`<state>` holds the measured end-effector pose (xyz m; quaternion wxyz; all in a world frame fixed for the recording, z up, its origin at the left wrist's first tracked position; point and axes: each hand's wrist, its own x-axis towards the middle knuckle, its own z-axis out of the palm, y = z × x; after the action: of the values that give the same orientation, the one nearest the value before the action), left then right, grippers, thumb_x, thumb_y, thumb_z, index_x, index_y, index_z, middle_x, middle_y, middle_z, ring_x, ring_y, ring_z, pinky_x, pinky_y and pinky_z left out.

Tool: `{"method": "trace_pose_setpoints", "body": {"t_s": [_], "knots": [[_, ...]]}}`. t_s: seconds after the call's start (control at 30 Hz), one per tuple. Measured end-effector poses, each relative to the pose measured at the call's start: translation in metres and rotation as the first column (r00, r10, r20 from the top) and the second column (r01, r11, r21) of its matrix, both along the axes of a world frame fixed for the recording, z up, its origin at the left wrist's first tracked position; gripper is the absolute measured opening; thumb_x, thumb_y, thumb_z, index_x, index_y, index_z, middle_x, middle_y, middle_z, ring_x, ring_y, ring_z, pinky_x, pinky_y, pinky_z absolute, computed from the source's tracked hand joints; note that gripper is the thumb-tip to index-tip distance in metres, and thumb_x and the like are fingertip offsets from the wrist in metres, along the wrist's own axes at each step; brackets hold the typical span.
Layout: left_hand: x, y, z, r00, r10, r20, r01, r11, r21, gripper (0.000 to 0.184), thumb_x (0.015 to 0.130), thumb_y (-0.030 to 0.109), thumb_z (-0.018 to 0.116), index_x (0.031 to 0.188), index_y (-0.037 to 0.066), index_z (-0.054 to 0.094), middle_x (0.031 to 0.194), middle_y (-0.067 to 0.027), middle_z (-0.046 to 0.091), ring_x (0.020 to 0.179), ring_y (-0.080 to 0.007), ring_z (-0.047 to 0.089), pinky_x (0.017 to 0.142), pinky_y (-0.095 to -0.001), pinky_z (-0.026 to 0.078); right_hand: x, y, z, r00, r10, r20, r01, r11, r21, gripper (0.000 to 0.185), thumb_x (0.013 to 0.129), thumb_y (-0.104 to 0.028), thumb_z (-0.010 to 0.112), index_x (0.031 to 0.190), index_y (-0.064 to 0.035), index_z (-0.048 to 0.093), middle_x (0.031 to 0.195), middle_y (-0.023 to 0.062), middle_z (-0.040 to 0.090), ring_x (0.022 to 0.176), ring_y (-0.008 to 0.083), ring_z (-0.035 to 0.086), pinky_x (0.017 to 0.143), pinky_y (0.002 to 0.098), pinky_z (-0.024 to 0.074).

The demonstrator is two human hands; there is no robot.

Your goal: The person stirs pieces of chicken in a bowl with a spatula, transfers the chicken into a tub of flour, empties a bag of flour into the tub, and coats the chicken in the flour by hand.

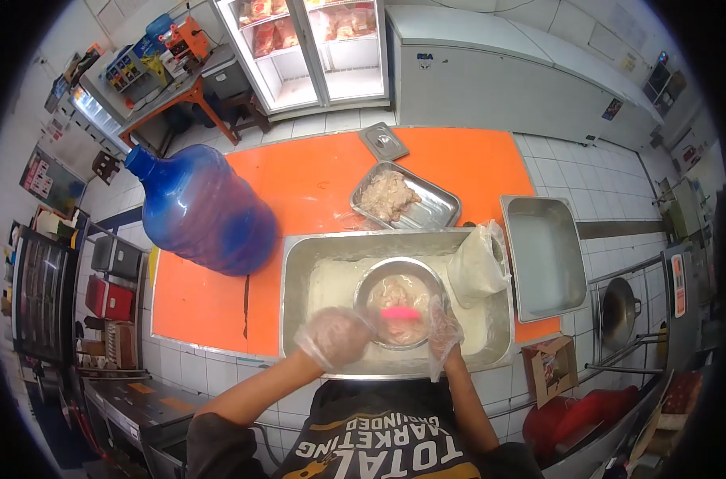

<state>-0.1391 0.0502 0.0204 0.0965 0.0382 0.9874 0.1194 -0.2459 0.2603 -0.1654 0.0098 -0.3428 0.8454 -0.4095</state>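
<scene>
A round metal bowl holds pale raw meat pieces in a milky liquid. It stands in a large steel pan spread with white flour. My left hand, in a clear plastic glove, is closed at the bowl's left side. From its fingers a bright pink utensil reaches over the meat; its handle is hidden, and I cannot tell its exact kind. My right hand, gloved too, grips the bowl's right rim. Beside the bowl, a pale bag sits in the pan's right end.
On the orange table are a big blue water jug, a steel tray of battered meat and a steel lid. A pan of cloudy liquid stands at the right. Behind are a lit glass-door fridge and chest freezers.
</scene>
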Motion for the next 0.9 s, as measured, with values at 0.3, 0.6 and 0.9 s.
{"method": "trace_pose_setpoints", "body": {"t_s": [0.3,0.6,0.9], "knots": [[-0.009,0.018,-0.018,0.904,0.417,0.096,-0.419,0.908,-0.008,0.017,0.087,0.016,0.049,0.09,0.001,0.058,0.079,-0.0202,0.066,0.07,-0.0352,0.066,0.061,-0.0454,0.053,0.008,-0.004,-0.002,0.998,-0.048,0.041,0.045,0.996,0.078,0.043,0.086,-0.003,0.044,0.128,0.0022,0.05,0.115,0.0297,0.055,0.096,0.045,0.057,0.084,0.0486,0.047],[-0.002,0.047,-0.038,0.888,0.42,0.185,-0.45,0.877,0.168,0.023,0.088,0.019,0.048,0.086,0.0,0.062,0.076,-0.023,0.065,0.07,-0.0375,0.066,0.064,-0.0464,0.053,0.011,-0.006,-0.013,0.998,-0.024,-0.066,0.023,0.999,-0.028,0.049,0.086,-0.004,0.041,0.135,0.0027,0.041,0.114,0.0319,0.055,0.096,0.0467,0.057,0.084,0.0497,0.0464],[0.0,0.046,-0.036,0.883,0.426,0.197,-0.463,0.859,0.217,0.027,0.091,0.022,0.047,0.084,0.001,0.061,0.076,-0.0228,0.064,0.071,-0.0397,0.064,0.065,-0.0471,0.051,0.01,-0.01,-0.004,0.977,0.034,0.21,-0.029,0.999,-0.029,0.05,0.09,-0.008,0.039,0.139,0.0021,0.035,0.115,0.0308,0.055,0.102,0.046,0.055,0.089,0.0473,0.0445]]}}
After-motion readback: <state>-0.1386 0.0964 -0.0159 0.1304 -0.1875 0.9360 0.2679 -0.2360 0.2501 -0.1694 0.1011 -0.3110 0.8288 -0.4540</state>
